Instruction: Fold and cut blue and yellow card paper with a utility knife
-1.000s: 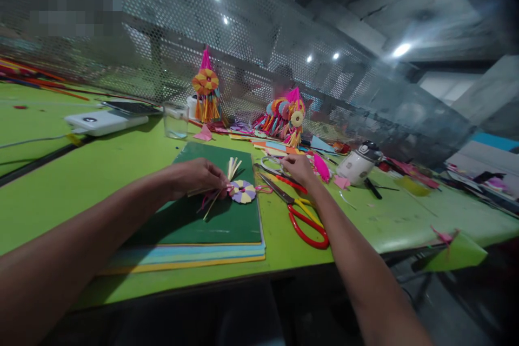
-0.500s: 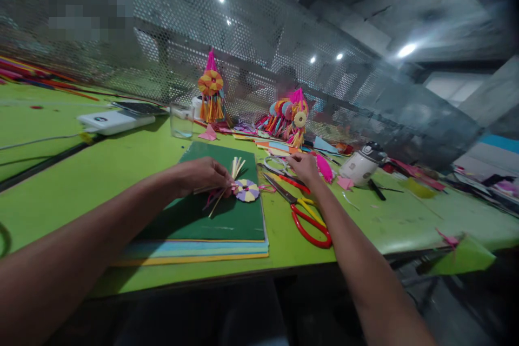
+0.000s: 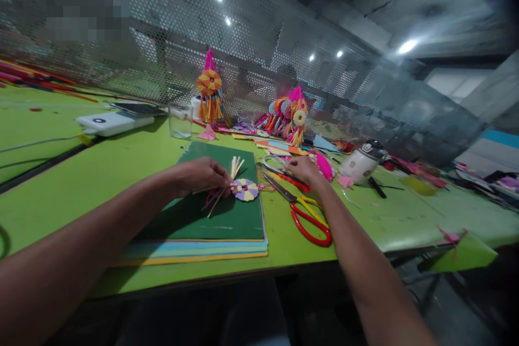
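My left hand [image 3: 203, 174] rests on a dark green sheet [image 3: 219, 216] that tops a stack of coloured paper. Its fingers are pinched on a bundle of thin paper strips [image 3: 227, 181] joined to a round purple and yellow paper rosette [image 3: 245, 190]. My right hand [image 3: 303, 168] reaches further back, fingers curled down among paper scraps beside a pink paper piece [image 3: 323, 165]; what it holds is hidden. Red-handled scissors [image 3: 302, 211] lie just in front of it.
The green table [image 3: 101, 173] carries two finished paper ornaments [image 3: 209, 89] [image 3: 290, 116] by a perforated metal screen, a glass [image 3: 180, 120], a white power bank [image 3: 113, 122], a white pot [image 3: 360, 162] and scattered paper offcuts. The table's front edge is near me.
Both hands have stayed nearly where they were; only the view has shifted slightly.
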### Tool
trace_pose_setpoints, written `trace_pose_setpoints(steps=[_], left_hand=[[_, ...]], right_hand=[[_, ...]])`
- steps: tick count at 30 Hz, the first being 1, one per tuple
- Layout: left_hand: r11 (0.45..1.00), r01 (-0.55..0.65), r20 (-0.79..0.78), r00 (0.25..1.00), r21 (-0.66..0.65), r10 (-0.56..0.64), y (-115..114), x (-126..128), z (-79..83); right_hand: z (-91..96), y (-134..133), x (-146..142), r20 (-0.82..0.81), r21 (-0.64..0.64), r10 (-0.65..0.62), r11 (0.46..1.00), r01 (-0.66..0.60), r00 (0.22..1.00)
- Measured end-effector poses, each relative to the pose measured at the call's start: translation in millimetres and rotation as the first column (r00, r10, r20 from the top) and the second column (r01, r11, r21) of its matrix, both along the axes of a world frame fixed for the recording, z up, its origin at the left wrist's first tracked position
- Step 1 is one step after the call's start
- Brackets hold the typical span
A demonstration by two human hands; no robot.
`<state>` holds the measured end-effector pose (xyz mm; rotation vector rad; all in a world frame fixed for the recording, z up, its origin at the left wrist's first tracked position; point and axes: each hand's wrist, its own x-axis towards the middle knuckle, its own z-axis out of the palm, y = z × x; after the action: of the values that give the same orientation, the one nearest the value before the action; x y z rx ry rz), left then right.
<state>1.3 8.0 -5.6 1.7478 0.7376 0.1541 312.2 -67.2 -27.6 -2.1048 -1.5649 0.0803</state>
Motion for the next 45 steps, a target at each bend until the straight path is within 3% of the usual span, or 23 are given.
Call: trace_pose_setpoints(steps=[6,17,24,27,30,34,36,39,41,45], left_hand=[[1.0,0.002,0.01,1.0,-0.014,-0.002,0.5,-0.5,-0.9],[0.999,-0.032,0.033,0.999,-0.015,0.033,-5.5,-0.1,2.0],[1.0,-0.029,0.047,0.998,0.002,0.029,-7.3,0.3,3.0],[0.999,-0.035,0.042,0.998,-0.031,0.036,-8.0,0.5,3.4],[0.998,-0.035,0.046,0.998,-0.05,0.037,-7.9,0.4,2.3],[0.998,-0.025,0.075,0.997,-0.051,0.028,-7.7,0.0,0.5],[0.998,-0.028,0.093,0.995,-0.057,0.033,-8.3,-0.1,0.2],[0.992,-0.02,0.134,0.99,-0.126,0.037,-9.3,0.4,0.3],[0.984,-0.009,0.154,0.987,-0.178,0.037,-9.1,0.9,-0.1],[0.974,-0.019,0.167,0.984,-0.224,0.057,-5.8,1.5,-3.1]], right_hand=[[7.3,-1.0,-14.5,0.041,-0.03,0.088,0.996,-0.086,0.995],[6.3,-0.5,-21.3,0.112,-0.007,0.104,0.995,-0.104,0.988],[13.9,27.4,-32.5,0.117,-0.207,0.201,0.963,-0.174,0.973],[21.2,42.2,-31.6,0.067,-0.235,0.2,0.955,-0.179,0.978],[33.5,45.5,-26.4,-0.01,-0.175,0.192,0.966,-0.191,0.981],[48.9,27.5,-25.4,-0.131,0.014,0.162,0.987,-0.162,0.978],[50.6,13.7,-33.7,-0.294,0.142,0.217,0.973,-0.182,0.931],[45.4,-3.8,-56.0,-0.64,0.353,0.398,0.912,-0.209,0.657],[40.4,-11.4,-72.7,-0.737,0.39,0.434,0.899,-0.198,0.518],[32.5,-19.4,-97.4,-0.821,0.407,0.457,0.889,-0.211,0.343]])
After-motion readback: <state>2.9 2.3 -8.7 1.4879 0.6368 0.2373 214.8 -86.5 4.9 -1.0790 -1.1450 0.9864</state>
